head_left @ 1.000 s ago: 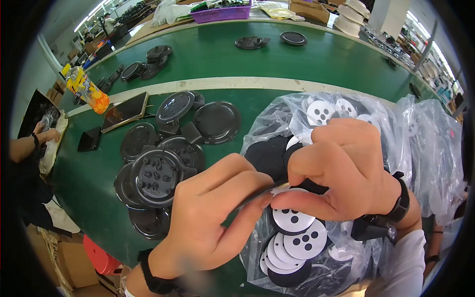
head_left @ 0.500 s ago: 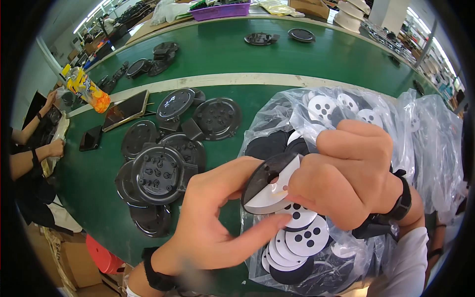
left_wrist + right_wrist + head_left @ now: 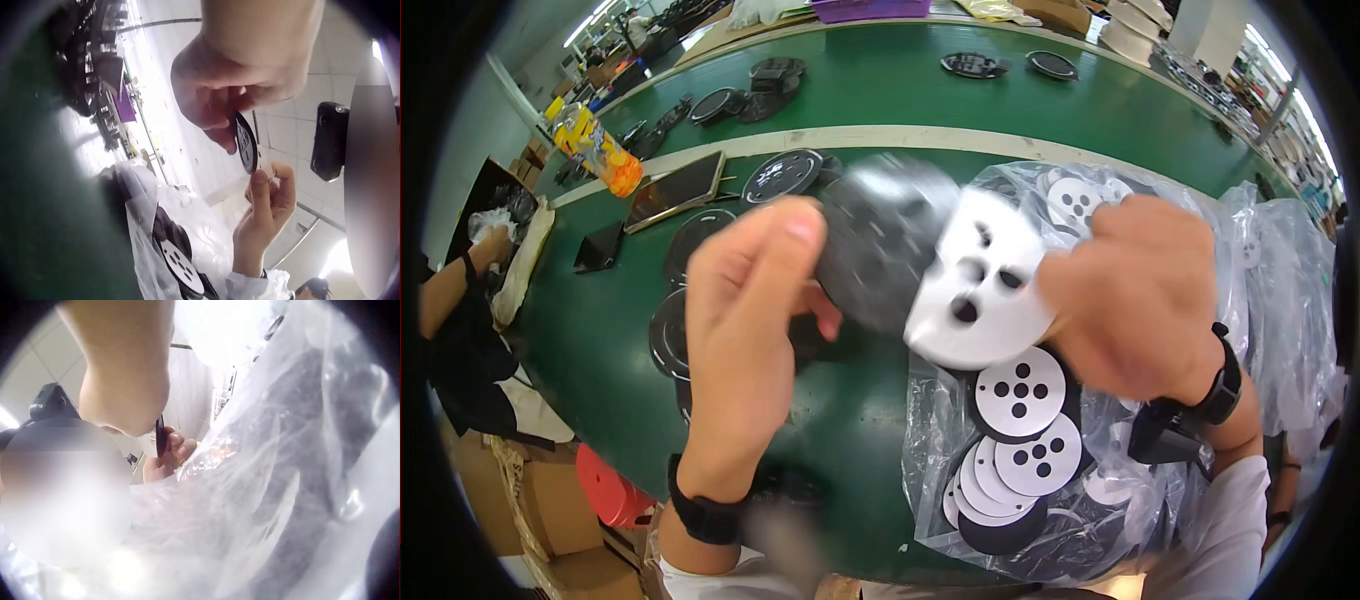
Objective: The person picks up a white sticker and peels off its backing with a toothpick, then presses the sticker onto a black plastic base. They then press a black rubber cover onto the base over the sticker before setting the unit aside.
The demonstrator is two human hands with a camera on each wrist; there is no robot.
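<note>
My left hand (image 3: pixel 745 300) pinches a thin black disc (image 3: pixel 880 240) at its left edge, thumb on the near side; motion blurs the disc. The fingers of my right hand (image 3: pixel 1135 300) hold the right edge of a white backing sheet (image 3: pixel 990 290) with dark round holes, bent and overlapping the black disc's right side. Edge-on in the left wrist view, the disc (image 3: pixel 246 142) sits between both hands. Below the hands lies a fanned stack of white-faced black discs (image 3: pixel 1020 390) on a clear plastic bag (image 3: pixel 935 500).
Glossy black plastic round parts (image 3: pixel 670 330) lie on the green table (image 3: pixel 600 330) at left, partly behind my left hand. A phone (image 3: pixel 675 190), a small black box (image 3: pixel 598 247) and a yellow-capped bottle (image 3: pixel 595 150) stand farther back. More round parts (image 3: pixel 1052 65) lie beyond the pale strip.
The white sheet has come away from most of the black disc. My left hand has moved left and up and turned, while my right hand has shifted slightly right. The view has tilted down.
</note>
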